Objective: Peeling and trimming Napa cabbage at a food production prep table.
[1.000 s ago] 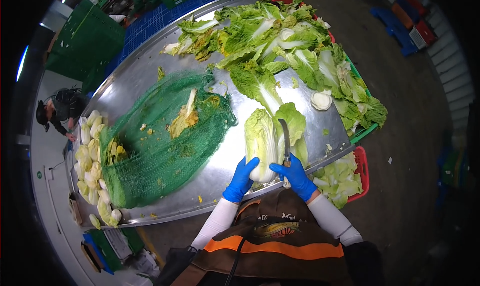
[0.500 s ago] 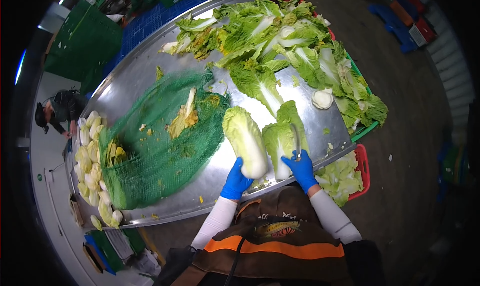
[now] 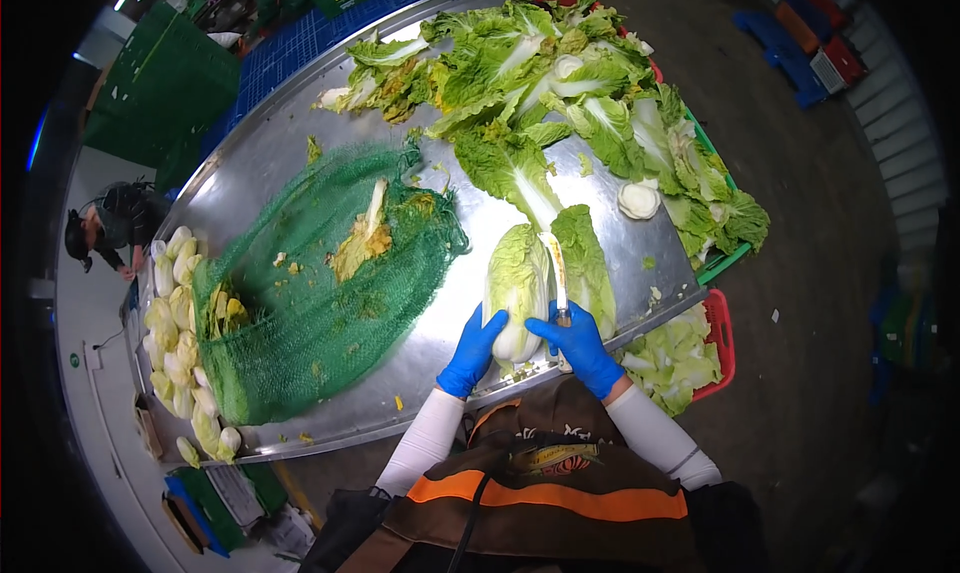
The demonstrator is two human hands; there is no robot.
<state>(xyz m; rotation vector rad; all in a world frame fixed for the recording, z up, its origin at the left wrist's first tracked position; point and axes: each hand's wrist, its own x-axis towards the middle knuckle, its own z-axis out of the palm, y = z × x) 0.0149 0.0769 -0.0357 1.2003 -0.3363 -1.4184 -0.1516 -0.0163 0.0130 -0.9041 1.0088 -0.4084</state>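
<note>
In blue gloves, my hands are close together at the table's near edge. My left hand (image 3: pixel 473 355) grips the left side of a pale napa cabbage (image 3: pixel 517 283), its white base toward me. My right hand (image 3: pixel 580 345) closes round the handle of a knife (image 3: pixel 557 265). The blade points away from me, along the cabbage's right side. My right thumb reaches onto the cabbage's lower right side. A loose green cabbage leaf (image 3: pixel 583 256) lies just right of the blade, partly behind my right hand.
A green mesh sack (image 3: pixel 330 343) with wilted leaves spreads over the metal table (image 3: pixel 300 435). Trimmed cabbages (image 3: pixel 178 338) pile up at far left. Loose leaves (image 3: pixel 540 63) heap at the back right. A red crate (image 3: pixel 722 338) of leaves is below the table. Another person (image 3: pixel 120 223) is at far left.
My left hand has turned the cabbage and moved it right against the knife. The leaf my right hand was touching has come away from the cabbage side, and the knife blade now shows lengthwise.
</note>
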